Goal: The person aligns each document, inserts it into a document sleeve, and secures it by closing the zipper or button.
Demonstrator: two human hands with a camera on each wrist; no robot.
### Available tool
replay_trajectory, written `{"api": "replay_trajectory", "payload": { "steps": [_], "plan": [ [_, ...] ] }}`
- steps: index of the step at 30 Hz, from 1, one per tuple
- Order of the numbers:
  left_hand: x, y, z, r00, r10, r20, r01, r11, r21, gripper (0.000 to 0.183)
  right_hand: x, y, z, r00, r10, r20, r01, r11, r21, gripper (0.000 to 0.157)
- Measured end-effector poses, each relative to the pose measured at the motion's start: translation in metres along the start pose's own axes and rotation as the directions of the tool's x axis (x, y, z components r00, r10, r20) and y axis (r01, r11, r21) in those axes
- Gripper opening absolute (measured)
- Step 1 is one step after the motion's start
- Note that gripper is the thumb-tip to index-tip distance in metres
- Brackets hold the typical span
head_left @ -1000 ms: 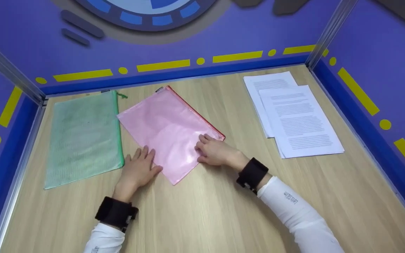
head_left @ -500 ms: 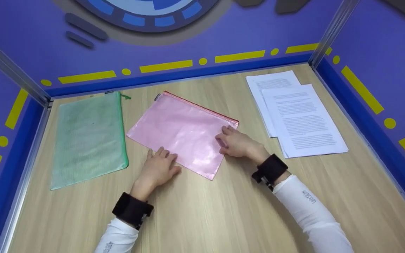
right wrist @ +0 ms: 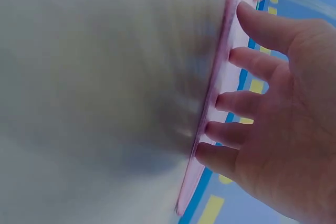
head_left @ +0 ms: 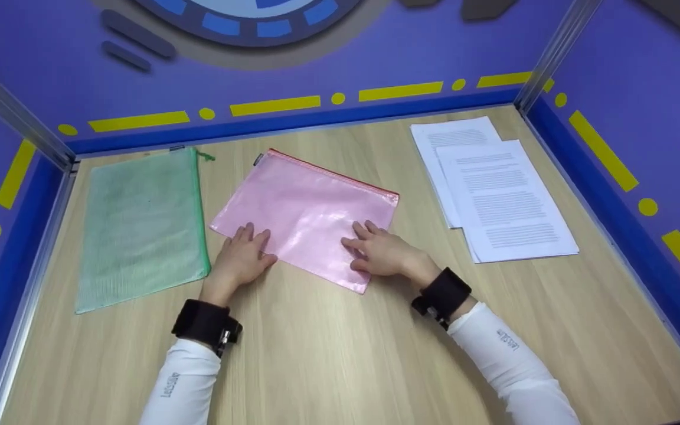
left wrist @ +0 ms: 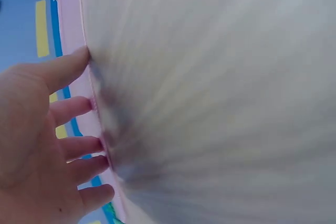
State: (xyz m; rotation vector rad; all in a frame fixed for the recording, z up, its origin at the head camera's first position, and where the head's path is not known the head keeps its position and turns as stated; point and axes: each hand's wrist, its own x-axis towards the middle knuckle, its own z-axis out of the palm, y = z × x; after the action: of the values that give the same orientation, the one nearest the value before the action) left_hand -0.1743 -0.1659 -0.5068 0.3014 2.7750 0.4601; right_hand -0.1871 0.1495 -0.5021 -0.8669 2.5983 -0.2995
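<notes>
A pink translucent zip pouch [head_left: 310,203] with a red zipper along its far edge lies flat and slightly turned on the table. My left hand [head_left: 236,260] rests with spread fingers on its near left edge. On the pouch's right part lie the spread fingers of my right hand [head_left: 384,254]. In the left wrist view the left hand's fingertips [left wrist: 100,144] touch the pouch's edge. The right wrist view shows the right hand [right wrist: 278,98] with its fingertips down on the pink sheet. Neither hand pinches anything.
Left of the pink pouch lies a green mesh zip pouch [head_left: 142,230], close to my left hand. Two overlapping stacks of printed paper [head_left: 508,203] lie at the right. Purple panels [head_left: 293,82] wall the wooden table [head_left: 316,354] at the back and sides.
The pink pouch has turned counterclockwise, its near corner swinging right. The right hand first moved right and away, then back slightly left. The left hand went right, then back left and farther away.
</notes>
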Motion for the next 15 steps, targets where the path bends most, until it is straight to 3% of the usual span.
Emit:
{"api": "replay_trajectory", "payload": {
  "steps": [10, 15],
  "plan": [
    [-0.017, 0.038, 0.015, 0.996, 0.079, -0.029, -0.077, 0.994, 0.076, 0.058, -0.004, 0.037, -0.01, 0.996, 0.087, -0.029, -0.086, 0.996, 0.04, 0.059],
    [-0.027, 0.053, 0.015, 0.99, 0.136, -0.03, -0.134, 0.989, 0.06, 0.047, -0.005, 0.052, -0.015, 0.994, 0.088, -0.062, -0.084, 0.994, 0.065, 0.057]
  ]
}}
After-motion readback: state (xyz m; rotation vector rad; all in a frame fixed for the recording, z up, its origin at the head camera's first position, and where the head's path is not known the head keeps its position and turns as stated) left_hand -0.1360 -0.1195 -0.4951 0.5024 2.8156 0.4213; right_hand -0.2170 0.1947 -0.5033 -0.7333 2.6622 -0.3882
